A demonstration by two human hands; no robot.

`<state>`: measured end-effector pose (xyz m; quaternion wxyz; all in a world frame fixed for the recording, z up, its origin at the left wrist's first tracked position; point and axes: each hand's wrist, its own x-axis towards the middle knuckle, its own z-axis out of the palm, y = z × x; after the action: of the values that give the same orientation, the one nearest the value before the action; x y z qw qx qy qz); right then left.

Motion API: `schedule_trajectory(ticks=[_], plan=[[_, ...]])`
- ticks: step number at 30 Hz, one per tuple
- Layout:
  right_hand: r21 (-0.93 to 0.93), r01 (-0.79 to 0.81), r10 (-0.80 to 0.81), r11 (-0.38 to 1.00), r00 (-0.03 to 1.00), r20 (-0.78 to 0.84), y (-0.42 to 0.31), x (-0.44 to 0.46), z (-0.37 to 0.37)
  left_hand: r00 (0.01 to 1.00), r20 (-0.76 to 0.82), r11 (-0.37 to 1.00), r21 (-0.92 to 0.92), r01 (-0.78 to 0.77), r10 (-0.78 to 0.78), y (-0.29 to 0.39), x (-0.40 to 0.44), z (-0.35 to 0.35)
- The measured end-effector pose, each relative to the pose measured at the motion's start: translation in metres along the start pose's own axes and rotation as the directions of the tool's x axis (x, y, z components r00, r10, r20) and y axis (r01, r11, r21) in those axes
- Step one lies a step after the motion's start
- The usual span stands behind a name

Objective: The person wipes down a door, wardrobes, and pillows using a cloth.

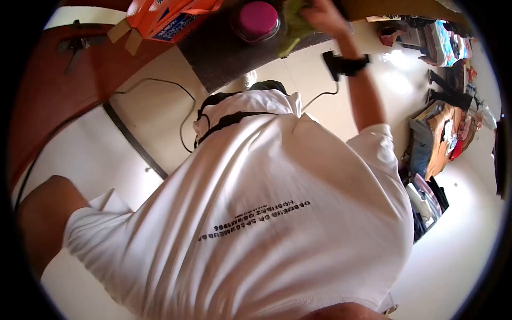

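Observation:
My right hand (324, 20), blurred at the top edge, has its fingers closed on a yellow-green cloth (294, 29). A black band (346, 65) with a cable circles that wrist. The cloth hangs over a dark tabletop (213, 56), just right of a round container with a magenta lid (257, 20). Of my left arm only the bare upper part shows at the lower left; the left hand is out of view.
An orange printed bag (173, 16) stands at the top left beside a red-brown surface (53, 88). A black cable (178, 85) loops over the floor. On the right lie piles of clothes (440, 136), near a person in dark trousers (453, 96).

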<state>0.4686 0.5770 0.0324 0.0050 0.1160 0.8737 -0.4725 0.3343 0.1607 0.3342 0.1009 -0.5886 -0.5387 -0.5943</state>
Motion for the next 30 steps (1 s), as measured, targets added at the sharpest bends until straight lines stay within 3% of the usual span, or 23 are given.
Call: schedule_trajectory(ticks=[1, 4, 7, 15, 30], plan=[[0.015, -0.128, 0.128, 0.992, 0.992, 0.001, -0.012, -0.018, -0.043, 1.000, 0.006, 1.000, 0.001, 0.005, -0.005, 0.005, -0.002, 0.005], [-0.095, -0.184, 0.177, 0.978, 0.981, -0.078, -0.021, -0.078, -0.121, 0.998, 0.039, 0.999, 0.018, 0.050, -0.050, 0.011, -0.010, 0.015], [-0.208, -0.243, 0.215, 0.948, 0.965, -0.148, -0.025, -0.136, -0.149, 0.991, 0.045, 0.990, 0.052, 0.128, -0.130, 0.007, -0.022, 0.024], [-0.321, -0.299, 0.229, 0.899, 0.944, -0.239, -0.028, -0.197, -0.123, 0.917, 0.054, 0.902, 0.209, 0.377, -0.395, -0.020, -0.056, 0.026], [-0.314, -0.364, 0.249, 0.877, 0.903, -0.350, -0.042, -0.232, -0.105, 0.875, 0.068, 0.849, 0.290, 0.442, -0.478, -0.044, -0.073, 0.018]])
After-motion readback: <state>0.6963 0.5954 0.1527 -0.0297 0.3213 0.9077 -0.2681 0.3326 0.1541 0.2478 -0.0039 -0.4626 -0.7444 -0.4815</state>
